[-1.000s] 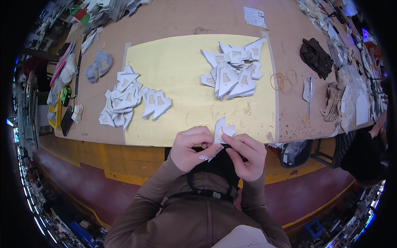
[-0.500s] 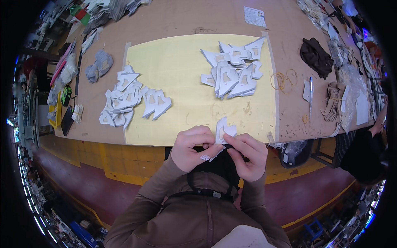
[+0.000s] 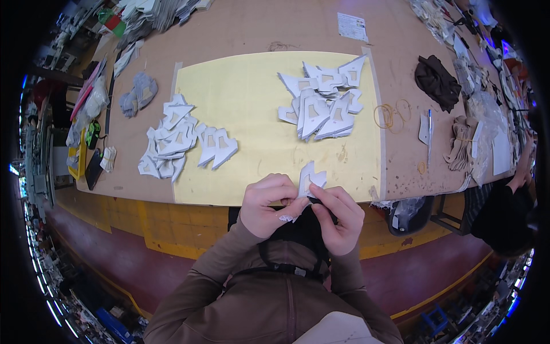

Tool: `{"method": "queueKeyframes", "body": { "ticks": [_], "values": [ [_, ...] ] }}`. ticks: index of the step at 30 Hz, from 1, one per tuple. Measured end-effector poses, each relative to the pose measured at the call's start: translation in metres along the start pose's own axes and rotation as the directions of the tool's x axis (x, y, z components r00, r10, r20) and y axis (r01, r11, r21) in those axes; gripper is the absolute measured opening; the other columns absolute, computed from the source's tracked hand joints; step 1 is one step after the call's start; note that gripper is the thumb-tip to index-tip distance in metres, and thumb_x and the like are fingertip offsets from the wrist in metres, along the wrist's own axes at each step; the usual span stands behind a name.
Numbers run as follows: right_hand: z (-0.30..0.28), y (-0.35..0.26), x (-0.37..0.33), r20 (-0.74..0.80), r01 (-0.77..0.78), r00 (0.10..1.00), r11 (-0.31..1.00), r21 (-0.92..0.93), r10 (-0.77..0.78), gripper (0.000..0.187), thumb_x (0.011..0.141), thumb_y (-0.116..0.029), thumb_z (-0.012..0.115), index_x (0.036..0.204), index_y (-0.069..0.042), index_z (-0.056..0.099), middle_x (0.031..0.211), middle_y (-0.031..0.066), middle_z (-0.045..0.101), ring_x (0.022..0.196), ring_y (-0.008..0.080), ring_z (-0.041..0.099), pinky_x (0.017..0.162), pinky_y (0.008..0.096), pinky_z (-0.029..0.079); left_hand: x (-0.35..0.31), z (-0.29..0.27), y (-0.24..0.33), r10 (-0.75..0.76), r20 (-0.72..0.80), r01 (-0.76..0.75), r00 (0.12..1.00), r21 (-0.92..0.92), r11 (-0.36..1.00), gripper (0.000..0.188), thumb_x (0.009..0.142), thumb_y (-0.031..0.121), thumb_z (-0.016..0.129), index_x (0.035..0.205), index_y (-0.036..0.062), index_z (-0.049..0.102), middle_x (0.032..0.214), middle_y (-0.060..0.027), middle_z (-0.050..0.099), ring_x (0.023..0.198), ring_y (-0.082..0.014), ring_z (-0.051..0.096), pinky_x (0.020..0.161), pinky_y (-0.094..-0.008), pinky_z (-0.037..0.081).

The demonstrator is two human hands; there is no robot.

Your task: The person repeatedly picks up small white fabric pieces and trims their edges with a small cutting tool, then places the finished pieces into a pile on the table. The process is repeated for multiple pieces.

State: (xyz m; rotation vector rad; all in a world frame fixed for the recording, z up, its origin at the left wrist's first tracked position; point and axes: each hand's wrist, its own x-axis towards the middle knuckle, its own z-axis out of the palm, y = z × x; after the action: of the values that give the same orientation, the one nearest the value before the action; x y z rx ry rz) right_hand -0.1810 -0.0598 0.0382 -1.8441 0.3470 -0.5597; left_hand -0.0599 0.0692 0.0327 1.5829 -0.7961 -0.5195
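Note:
Between my two hands, at the table's near edge, is a white cut piece (image 3: 308,172) with pointed corners and a cut-out opening. My left hand (image 3: 268,203) is closed on its left side, with a small white scrap by the thumb. With thumb and forefinger, my right hand (image 3: 338,217) pinches its right side. The lower part of the piece is hidden by my fingers. Similar white pieces lie in a loose heap (image 3: 172,137) at the left and in a stacked pile (image 3: 321,109) at the far right of the yellow sheet (image 3: 246,86).
Rubber bands (image 3: 387,116), a pen (image 3: 429,137) and a dark cloth (image 3: 437,82) lie to the right. A grey bundle (image 3: 138,94) and a dark phone (image 3: 93,169) are at the left. Another person (image 3: 504,212) is at the right edge.
My right hand has shifted slightly left and down, still pinching the white piece. My left hand stays almost where it was. The piles look unchanged.

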Motion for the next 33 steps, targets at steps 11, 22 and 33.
{"method": "queueKeyframes", "body": {
  "ticks": [11, 22, 33],
  "values": [
    [0.006, 0.004, 0.001, -0.102, 0.150, 0.981, 0.981, -0.121, -0.162, 0.043, 0.076, 0.012, 0.067, 0.116, -0.003, 0.070, 0.083, 0.0093, 0.062, 0.061, 0.0189, 0.058, 0.055, 0.0275, 0.047, -0.003, 0.008, -0.002, -0.096, -0.034, 0.090, 0.995, -0.155, 0.984, 0.015, 0.082, 0.004, 0.074, 0.076, -0.0026, 0.063, 0.069, -0.0054, 0.056, 0.063, -0.0131, 0.052, 0.058, -0.0268, 0.042],
    [0.000, 0.009, 0.002, -0.042, 0.160, 0.985, 0.973, -0.166, -0.169, 0.041, 0.074, 0.012, 0.069, 0.112, -0.004, 0.073, 0.084, 0.0085, 0.062, 0.060, 0.0160, 0.058, 0.053, 0.0280, 0.045, 0.002, 0.003, 0.002, -0.110, 0.018, 0.111, 0.994, -0.066, 0.992, 0.009, 0.084, 0.005, 0.074, 0.082, -0.0026, 0.068, 0.071, -0.0065, 0.060, 0.064, -0.0142, 0.055, 0.059, -0.0280, 0.044],
    [0.007, 0.010, -0.007, -0.054, -0.052, 0.997, 0.990, 0.130, 0.060, 0.028, 0.087, 0.008, 0.063, 0.114, 0.000, 0.068, 0.088, 0.0072, 0.060, 0.066, 0.0128, 0.052, 0.060, 0.0227, 0.043, 0.000, 0.002, -0.002, -0.123, 0.018, 0.124, 0.992, -0.106, 0.987, 0.009, 0.086, 0.004, 0.070, 0.086, -0.0048, 0.068, 0.077, -0.0082, 0.064, 0.068, -0.0156, 0.059, 0.064, -0.0278, 0.046]
  ]
}}
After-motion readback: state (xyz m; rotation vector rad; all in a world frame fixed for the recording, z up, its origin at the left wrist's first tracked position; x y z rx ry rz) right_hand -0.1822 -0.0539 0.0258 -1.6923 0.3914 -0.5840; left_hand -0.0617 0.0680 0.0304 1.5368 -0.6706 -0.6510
